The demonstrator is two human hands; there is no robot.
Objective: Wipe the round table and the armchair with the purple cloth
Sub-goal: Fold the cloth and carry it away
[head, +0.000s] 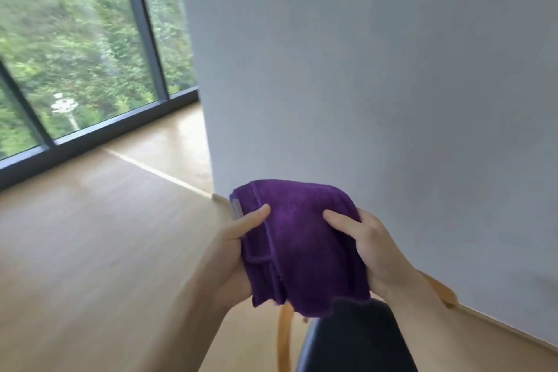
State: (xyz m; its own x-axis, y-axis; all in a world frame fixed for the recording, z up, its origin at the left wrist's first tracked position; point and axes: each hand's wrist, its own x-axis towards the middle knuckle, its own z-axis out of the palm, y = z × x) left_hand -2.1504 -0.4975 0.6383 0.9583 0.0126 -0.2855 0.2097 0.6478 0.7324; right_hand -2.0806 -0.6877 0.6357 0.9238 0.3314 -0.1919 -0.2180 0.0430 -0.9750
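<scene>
1. Purple terry fills the middle of the view: the purple cloth [302, 238] is folded into a thick pad and held up in the air between both hands, at about 6 o'clock from the centre of the frame and in front of the grey wall [377, 69].
2. At 9 o'clock of the cloth, the left hand [235, 251] grips the hemmed edges, thumb laid over the top face and the fingers hidden beneath, closed firmly on the fabric.
3. At 3 o'clock of the cloth, the right hand [371, 248] holds the opposite side the same way, thumb pressed on top and fingers curled under, out of sight.
4. My reading is that the cloth is being folded or readied rather than used; it touches no surface.
5. Below the cloth, at 6 o'clock, sits a dark padded back with curved wooden arms [283, 338], probably the armchair [356, 338]. The round table is not in view.
6. Next, I judge, the pad has to come down into one hand and be pressed flat on the chair.
</scene>
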